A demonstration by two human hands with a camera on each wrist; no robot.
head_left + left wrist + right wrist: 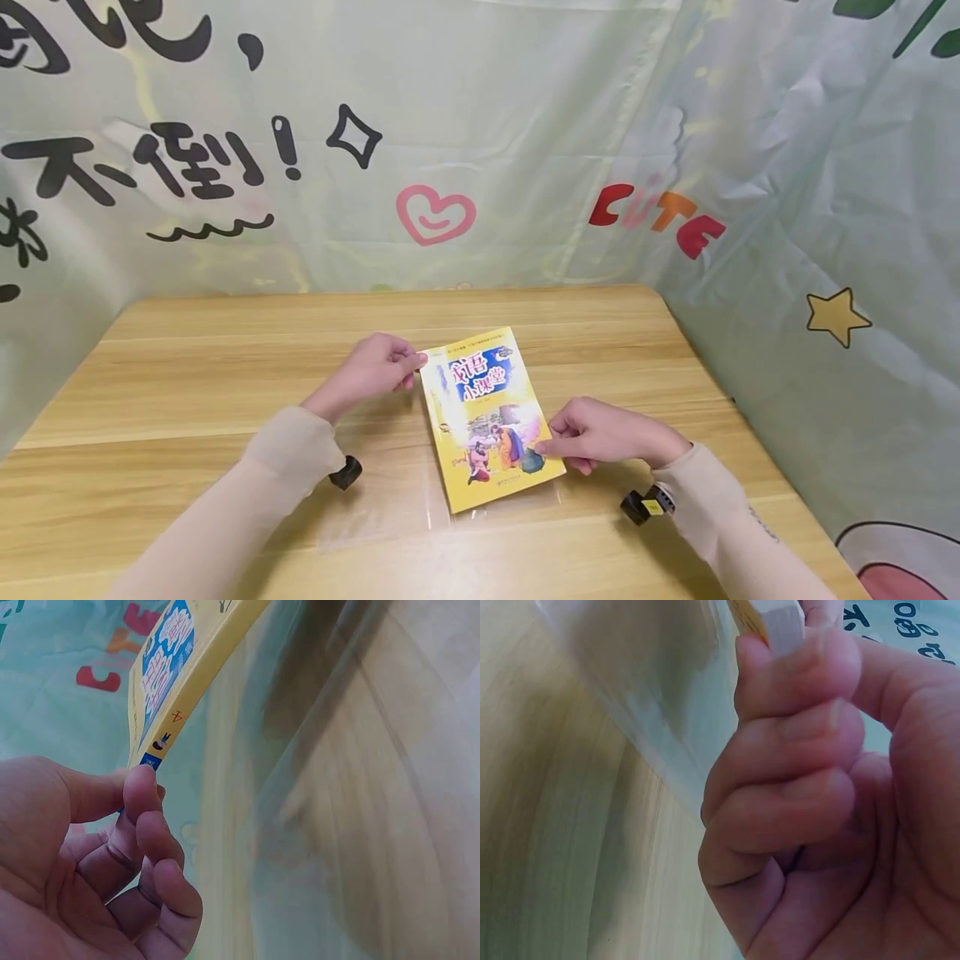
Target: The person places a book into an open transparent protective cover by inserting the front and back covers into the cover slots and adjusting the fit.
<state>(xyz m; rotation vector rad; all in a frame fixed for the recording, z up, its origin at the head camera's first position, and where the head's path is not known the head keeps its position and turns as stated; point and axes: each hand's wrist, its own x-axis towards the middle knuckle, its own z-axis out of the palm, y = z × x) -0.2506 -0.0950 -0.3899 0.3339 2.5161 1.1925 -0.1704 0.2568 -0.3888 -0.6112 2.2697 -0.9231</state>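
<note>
A thin yellow book (pixel 491 417) with a blue title block and drawn figures on its cover is held between both hands, tilted, above the wooden table. My left hand (pixel 378 367) pinches its upper left corner by the spine; in the left wrist view the spine (pixel 176 716) shows a red 4. Thumb and curled fingers of my right hand (pixel 611 433) pinch the lower right edge, and the white page edges (pixel 784 630) appear in the right wrist view. Beneath the book lies a clear plastic sleeve (pixel 375 517), partly hidden by it.
The wooden table (pixel 225 350) reaches back to a pale green printed cloth (pixel 525 125), which also hangs along the right side. Each wrist carries a small black camera, such as the left one (pixel 346 472) and the right one (pixel 637 506).
</note>
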